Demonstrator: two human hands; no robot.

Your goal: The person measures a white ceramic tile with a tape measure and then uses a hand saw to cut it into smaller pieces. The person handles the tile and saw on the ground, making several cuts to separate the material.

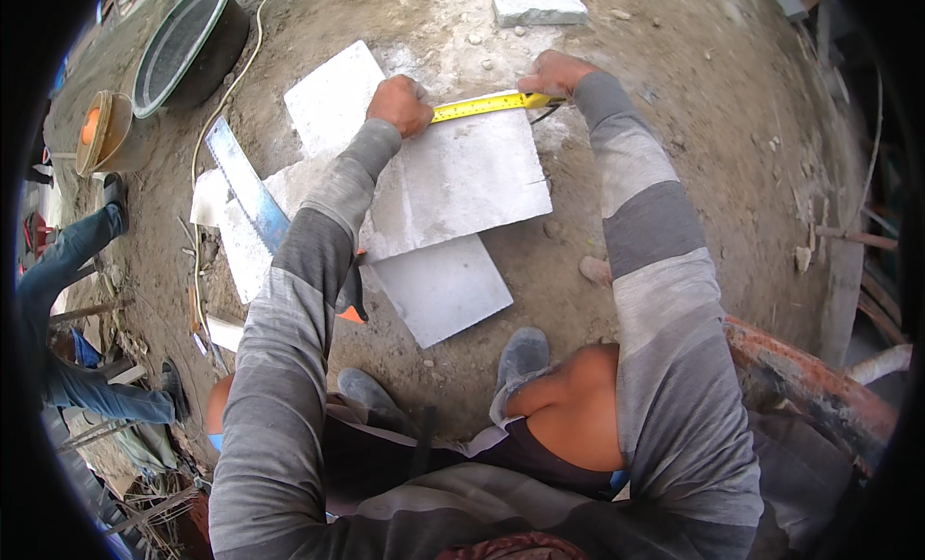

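Note:
A yellow tape measure point(477, 107) is stretched along the far edge of a white block point(472, 174). My left hand point(401, 105) is closed on the blade end, and my right hand point(557, 75) grips the case at the block's far right corner. This block rests on other white blocks, one point(443, 288) jutting out toward my feet and another point(334, 93) lying beyond my left wrist. To the left, a handsaw point(249, 186) lies across the blocks; my left forearm hides part of it, and its dark and orange handle point(351, 295) shows past the sleeve.
A large black tub point(198, 49) and a bucket point(118, 136) stand at the far left beside a pale cord point(224, 97). Another grey-white block point(540, 7) lies on the dirt ahead. Another person's legs point(72, 242) are at left. A rusty metal beam point(809, 382) lies at right.

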